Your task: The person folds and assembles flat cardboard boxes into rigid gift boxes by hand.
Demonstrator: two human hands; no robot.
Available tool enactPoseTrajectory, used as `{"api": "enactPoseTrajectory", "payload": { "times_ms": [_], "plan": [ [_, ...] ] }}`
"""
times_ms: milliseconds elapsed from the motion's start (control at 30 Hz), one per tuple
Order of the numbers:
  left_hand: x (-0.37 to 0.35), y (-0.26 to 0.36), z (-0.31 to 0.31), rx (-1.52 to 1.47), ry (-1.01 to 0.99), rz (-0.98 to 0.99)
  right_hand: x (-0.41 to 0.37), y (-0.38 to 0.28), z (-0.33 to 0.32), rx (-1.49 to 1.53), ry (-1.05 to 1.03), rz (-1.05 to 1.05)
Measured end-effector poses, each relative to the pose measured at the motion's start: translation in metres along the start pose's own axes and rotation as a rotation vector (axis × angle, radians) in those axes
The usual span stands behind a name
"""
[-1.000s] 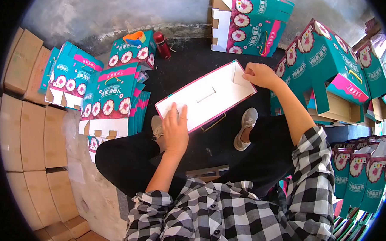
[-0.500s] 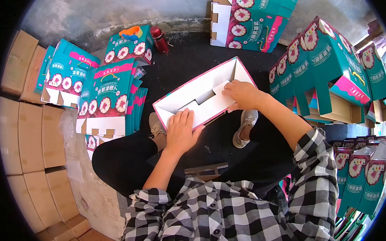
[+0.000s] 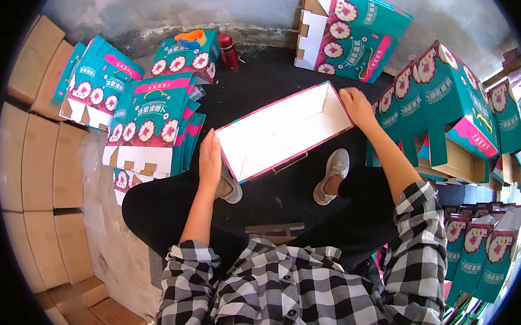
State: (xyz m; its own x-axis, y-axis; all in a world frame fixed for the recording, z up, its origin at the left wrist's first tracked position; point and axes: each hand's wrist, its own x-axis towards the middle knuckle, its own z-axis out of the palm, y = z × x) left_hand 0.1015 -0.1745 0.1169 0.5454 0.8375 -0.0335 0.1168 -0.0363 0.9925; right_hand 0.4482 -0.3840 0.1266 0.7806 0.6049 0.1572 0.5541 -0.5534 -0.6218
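Note:
An open-topped cardboard box, white inside with a crimson rim, is held between my hands above the dark floor. My left hand presses flat along its left end, fingers together and pointing up. At the opposite end, my right hand grips the outer wall near the far corner, some fingers hidden. The inside bottom of the box looks flat and white. A thin yellow cord handle shows at the near long side. Both shoes are under or beside the box.
Flat teal cartons are stacked on the left, near a red flask and an orange-and-blue tape roll. More cartons lean at the back wall. Formed boxes are piled right. Brown boxes line the left edge.
My hands have moved from the white flaps inside the box to its two short ends, spreading apart. The flaps now lie flat at the bottom. The view has shifted slightly.

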Motion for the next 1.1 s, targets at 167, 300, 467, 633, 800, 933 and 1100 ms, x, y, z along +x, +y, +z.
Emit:
{"api": "enactPoseTrajectory", "payload": {
  "times_ms": [167,300,467,633,800,933,1100],
  "plan": [
    [0.003,-0.027,-0.011,-0.233,0.052,-0.685,-0.006,0.011,-0.001,0.446,-0.459,0.606],
    [-0.003,-0.075,-0.017,-0.634,-0.181,-1.076,-0.022,0.018,0.010,0.464,-0.622,0.689],
    [-0.007,-0.094,-0.016,-0.741,-0.285,-0.981,-0.021,0.029,0.021,0.810,-0.785,0.621],
    [-0.013,-0.023,-0.009,-0.651,-0.275,-0.797,-0.012,-0.012,-0.014,1.294,-0.750,0.675],
    [-0.005,-0.009,-0.006,-0.410,-0.083,0.009,-0.017,-0.039,-0.034,1.034,-0.386,0.463],
    [-0.009,-0.003,-0.014,-0.633,0.059,-0.249,-0.024,-0.022,-0.024,0.846,-0.389,0.609],
    [-0.017,-0.053,-0.007,-0.698,-0.099,-0.344,-0.039,-0.036,-0.022,1.087,-0.551,0.478]
  ]
}}
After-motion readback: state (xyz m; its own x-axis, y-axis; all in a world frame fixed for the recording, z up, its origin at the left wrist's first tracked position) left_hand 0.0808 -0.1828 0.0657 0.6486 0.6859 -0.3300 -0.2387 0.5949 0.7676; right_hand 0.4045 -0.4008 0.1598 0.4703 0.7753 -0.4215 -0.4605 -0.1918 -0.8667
